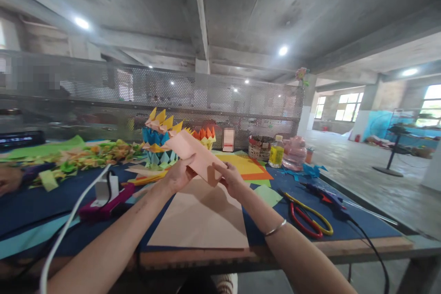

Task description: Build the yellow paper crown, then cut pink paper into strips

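A folded piece of peach paper (196, 154) is held up between both hands in the middle of the head view. My left hand (181, 173) grips its lower left edge, thumb on top. Pinching the right end is my right hand (229, 178), with a bracelet on that wrist. Below the hands a larger flat sheet of peach paper (206, 220) lies on the blue table covering. Behind are folded-paper pieces in blue, yellow and peach (160, 140), a smaller orange and yellow one (206, 136), and stacked yellow and orange sheets (241, 165).
Scissors with red and yellow handles (312, 218) and a glue gun (325, 196) lie at right. A yellow-labelled bottle (276, 152) and a woven basket (261, 148) stand behind. At left are paper scraps (113, 158), a magenta power strip (106, 202), a white cable and another person's hand (9, 179).
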Action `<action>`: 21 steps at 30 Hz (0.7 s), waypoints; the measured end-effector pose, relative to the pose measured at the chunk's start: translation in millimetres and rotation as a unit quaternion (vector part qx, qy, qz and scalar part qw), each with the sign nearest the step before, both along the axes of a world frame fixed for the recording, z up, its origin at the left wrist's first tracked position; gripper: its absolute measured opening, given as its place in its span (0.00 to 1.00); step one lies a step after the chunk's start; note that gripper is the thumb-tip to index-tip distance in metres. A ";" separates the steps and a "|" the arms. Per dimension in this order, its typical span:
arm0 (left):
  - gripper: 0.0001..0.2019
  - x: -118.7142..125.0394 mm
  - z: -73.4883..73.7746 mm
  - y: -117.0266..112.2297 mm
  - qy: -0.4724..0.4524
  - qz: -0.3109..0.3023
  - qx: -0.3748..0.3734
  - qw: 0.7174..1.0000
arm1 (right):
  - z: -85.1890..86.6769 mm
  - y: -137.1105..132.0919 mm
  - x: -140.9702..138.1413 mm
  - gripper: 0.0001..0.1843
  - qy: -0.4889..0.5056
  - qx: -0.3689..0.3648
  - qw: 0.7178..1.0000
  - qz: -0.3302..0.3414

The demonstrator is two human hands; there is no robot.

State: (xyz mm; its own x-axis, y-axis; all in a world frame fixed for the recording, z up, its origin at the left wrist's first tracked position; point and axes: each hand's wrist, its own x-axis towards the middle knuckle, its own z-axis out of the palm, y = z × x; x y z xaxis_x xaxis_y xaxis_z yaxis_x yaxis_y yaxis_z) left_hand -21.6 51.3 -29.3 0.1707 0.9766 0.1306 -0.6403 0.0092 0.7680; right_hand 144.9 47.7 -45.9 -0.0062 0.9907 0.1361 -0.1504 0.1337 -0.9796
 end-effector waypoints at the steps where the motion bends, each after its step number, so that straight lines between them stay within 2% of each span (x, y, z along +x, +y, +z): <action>1: 0.14 -1.1 -0.2 0.5 0.007 -0.001 -0.004 1.000 | 1.1 0.8 2.1 0.11 -0.004 0.010 1.000 -0.014; 5: 0.15 -4.3 0.3 -2.0 0.038 -0.023 -0.013 0.999 | 7.1 4.3 11.9 0.13 -0.027 0.040 0.998 -0.043; 11: 0.14 -5.4 1.1 -5.3 0.071 -0.044 -0.006 0.996 | 5.5 1.4 11.7 0.15 -0.099 0.066 0.993 0.019; 16: 0.14 -6.5 0.2 -1.8 0.056 -0.032 0.009 0.998 | -2.9 -2.5 8.0 0.11 -0.155 0.071 0.982 0.074; 21: 0.15 -9.9 1.4 -2.3 0.032 -0.043 0.030 0.998 | -8.5 1.5 6.4 0.10 -0.166 0.051 0.981 0.083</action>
State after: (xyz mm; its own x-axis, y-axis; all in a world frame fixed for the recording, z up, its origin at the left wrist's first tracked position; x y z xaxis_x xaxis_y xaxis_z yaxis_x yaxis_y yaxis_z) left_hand -31.5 49.0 -27.9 0.2638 0.9485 0.1752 -0.5881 0.0141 0.8087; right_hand 151.3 49.2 -54.4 -0.2277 0.9536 0.1971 0.1462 0.2336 -0.9613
